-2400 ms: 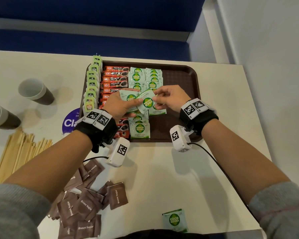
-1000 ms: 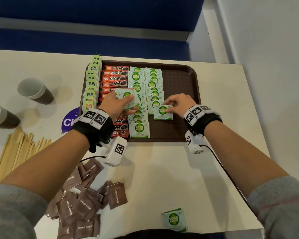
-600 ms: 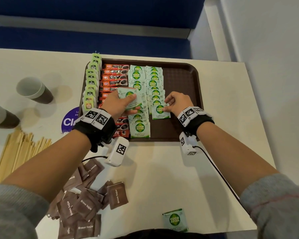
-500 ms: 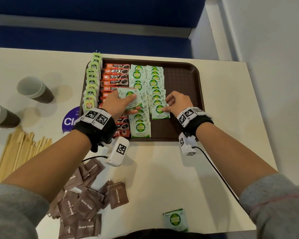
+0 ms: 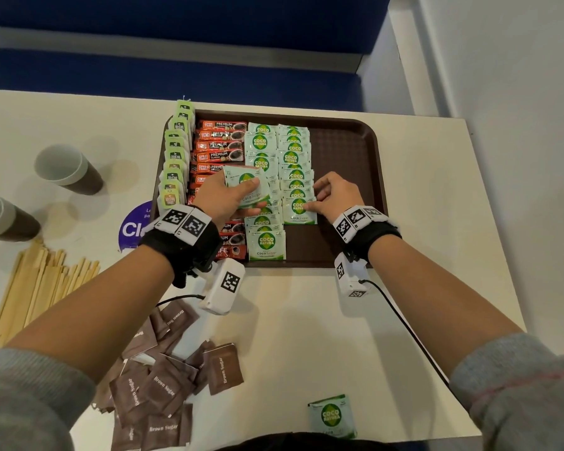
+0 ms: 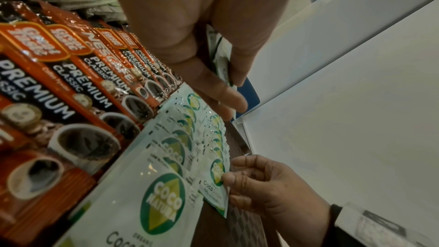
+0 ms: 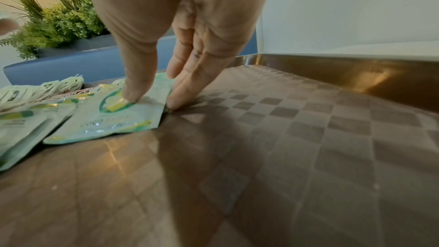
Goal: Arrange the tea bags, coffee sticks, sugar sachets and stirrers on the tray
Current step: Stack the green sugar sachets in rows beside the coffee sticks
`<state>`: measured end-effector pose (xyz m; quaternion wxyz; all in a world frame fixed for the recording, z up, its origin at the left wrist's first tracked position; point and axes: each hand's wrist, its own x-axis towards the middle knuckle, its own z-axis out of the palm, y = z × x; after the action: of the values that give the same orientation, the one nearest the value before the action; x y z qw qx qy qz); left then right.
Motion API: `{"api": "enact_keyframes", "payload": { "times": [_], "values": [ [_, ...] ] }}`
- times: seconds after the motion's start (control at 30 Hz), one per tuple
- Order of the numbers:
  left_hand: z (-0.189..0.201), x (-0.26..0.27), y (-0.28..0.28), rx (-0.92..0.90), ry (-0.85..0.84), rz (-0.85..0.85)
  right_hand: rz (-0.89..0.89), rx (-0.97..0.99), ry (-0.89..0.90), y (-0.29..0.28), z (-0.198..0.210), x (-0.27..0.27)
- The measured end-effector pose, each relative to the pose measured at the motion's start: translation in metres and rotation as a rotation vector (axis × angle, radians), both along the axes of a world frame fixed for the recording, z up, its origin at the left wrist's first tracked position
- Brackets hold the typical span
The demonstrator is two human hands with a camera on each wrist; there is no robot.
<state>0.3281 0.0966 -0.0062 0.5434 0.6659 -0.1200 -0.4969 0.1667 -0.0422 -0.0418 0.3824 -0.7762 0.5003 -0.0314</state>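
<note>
A brown tray [image 5: 342,151] holds a row of green tea bags [image 5: 175,161], red coffee sticks [image 5: 220,146] and two columns of green Coco sugar sachets. My left hand [image 5: 222,200] hovers over the coffee sticks and grips a small stack of green sachets [image 5: 246,187]. In the left wrist view this stack [image 6: 222,63] is pinched between thumb and fingers. My right hand [image 5: 334,196] presses its thumb on the nearest sachet [image 5: 298,211] of the right column. In the right wrist view its fingertips [image 7: 175,104] touch the tray floor [image 7: 308,138] beside that sachet [image 7: 114,119].
Wooden stirrers [image 5: 36,294] lie at the left of the table, with two paper cups [image 5: 66,169] behind them. Brown sugar sachets [image 5: 157,388] are piled near the front edge. One loose green sachet [image 5: 331,416] lies at the front. The tray's right third is bare.
My right hand took a sachet from the left hand's stack, laid it on the tray and slid it left to the near end of the right column. The left hand barely moved.
</note>
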Motion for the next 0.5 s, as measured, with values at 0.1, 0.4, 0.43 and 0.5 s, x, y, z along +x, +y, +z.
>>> {"api": "enact_keyframes", "payload": {
  "times": [0.1, 0.4, 0.43, 0.5],
  "values": [
    [0.000, -0.002, 0.001, -0.006, -0.009, -0.014, -0.016, -0.043, -0.017, 0.002, 0.002, 0.000],
    [0.008, -0.009, 0.003, -0.034, -0.066, -0.084, 0.194, 0.200, -0.280, 0.019, 0.046, 0.030],
    [0.008, -0.009, 0.003, -0.046, -0.057, -0.086, 0.194, 0.253, -0.313, 0.020, 0.048, 0.031],
    [0.008, -0.009, 0.004, -0.060, -0.036, -0.074, 0.174, 0.297, -0.353, 0.019, 0.050, 0.032]
  ]
}}
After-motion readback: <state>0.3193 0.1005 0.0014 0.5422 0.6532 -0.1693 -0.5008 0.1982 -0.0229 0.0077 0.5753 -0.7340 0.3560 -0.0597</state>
